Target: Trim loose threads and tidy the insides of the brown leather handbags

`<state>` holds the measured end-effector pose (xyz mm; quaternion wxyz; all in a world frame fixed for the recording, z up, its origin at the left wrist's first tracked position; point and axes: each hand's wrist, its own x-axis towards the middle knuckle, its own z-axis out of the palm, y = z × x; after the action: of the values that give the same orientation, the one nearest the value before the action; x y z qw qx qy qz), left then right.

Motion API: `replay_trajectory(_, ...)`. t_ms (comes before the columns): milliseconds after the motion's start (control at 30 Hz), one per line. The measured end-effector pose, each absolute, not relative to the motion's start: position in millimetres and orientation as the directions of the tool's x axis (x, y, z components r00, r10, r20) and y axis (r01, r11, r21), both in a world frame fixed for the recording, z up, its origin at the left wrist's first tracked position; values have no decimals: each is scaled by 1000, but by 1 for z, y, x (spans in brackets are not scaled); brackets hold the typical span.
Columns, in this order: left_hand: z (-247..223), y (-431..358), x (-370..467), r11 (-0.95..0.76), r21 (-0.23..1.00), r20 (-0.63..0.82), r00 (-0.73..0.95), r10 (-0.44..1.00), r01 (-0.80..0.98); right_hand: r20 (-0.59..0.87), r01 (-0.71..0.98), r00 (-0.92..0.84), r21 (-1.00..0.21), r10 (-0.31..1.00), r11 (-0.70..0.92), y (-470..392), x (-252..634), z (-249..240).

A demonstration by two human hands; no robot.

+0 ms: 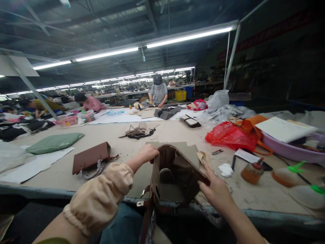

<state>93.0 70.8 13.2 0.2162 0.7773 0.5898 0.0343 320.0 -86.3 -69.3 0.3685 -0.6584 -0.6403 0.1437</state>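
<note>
A brown handbag (175,169) stands tilted at the front edge of the table, its mouth facing me so the lining shows. My left hand (149,153) grips its upper left rim, the fingertips partly hidden behind it. With the fingers behind and the thumb inside, my right hand (212,181) pinches the right rim. A strap with a metal buckle (140,203) hangs at the bag's left side. Left of my forearm, another brown bag (91,157) lies on the table, its handle wrapped in clear plastic.
Glue bottles (252,171), a red plastic bag (231,135) and a purple basin (286,149) stand at right. Ahead lies a pile of strips (138,130); at left, a green pouch (54,143). A co-worker (158,91) works across the table.
</note>
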Motion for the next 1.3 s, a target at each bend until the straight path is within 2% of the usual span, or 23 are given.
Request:
replay_trajectory(133, 15, 54, 64, -91, 533, -322, 301, 897, 841, 372, 731, 109, -658, 922, 179, -46, 347, -52)
replay_trajectory(233, 4, 35, 49, 125, 688, -468, 305, 829, 715, 423, 727, 103, -650, 900, 222, -14, 347, -51)
replay_trajectory(300, 0, 21, 44, 202, 675, -553, 305, 775, 710, 440, 699, 87, -666, 894, 260, 5, 341, -60)
replay_trajectory(333, 1, 15, 42, 180, 642, -563, 299, 771, 745, 450, 681, 73, -674, 890, 285, 12, 337, -66)
replay_trajectory(400, 8, 6, 42, 0, 536, -445, 283, 850, 844, 459, 649, 45, -689, 887, 323, 21, 330, -78)
replay_trajectory(467, 20, 2, 46, -260, 371, -139, 330, 934, 892, 457, 632, 42, -701, 889, 331, 24, 325, -88)
replay_trajectory(533, 28, 5, 53, -459, 259, 123, 443, 888, 850, 464, 628, 61, -706, 884, 328, 24, 323, -93)
replay_trajectory(600, 28, 15, 64, -608, 230, 243, 560, 792, 760, 475, 629, 74, -704, 877, 329, 23, 323, -94)
replay_trajectory(700, 12, 36, 81, -713, 215, 284, 656, 699, 667, 450, 624, 20, -704, 893, 340, 24, 326, -90)
replay_trajectory(900, -8, 65, 102, -763, 174, 254, 720, 646, 623, 408, 541, -111, -740, 906, 400, 26, 334, -82)
replay_trajectory(1000, -8, 71, 106, -763, 181, 230, 728, 646, 620, 402, 522, -111, -755, 909, 398, 27, 334, -81)
replay_trajectory(1167, -11, 73, 108, -706, 286, 213, 676, 706, 648, 424, 507, -74, -763, 903, 400, 29, 330, -83)
replay_trajectory(1300, -12, 68, 104, -714, 296, 200, 690, 696, 635, 464, 523, -42, -744, 885, 416, 31, 330, -86)
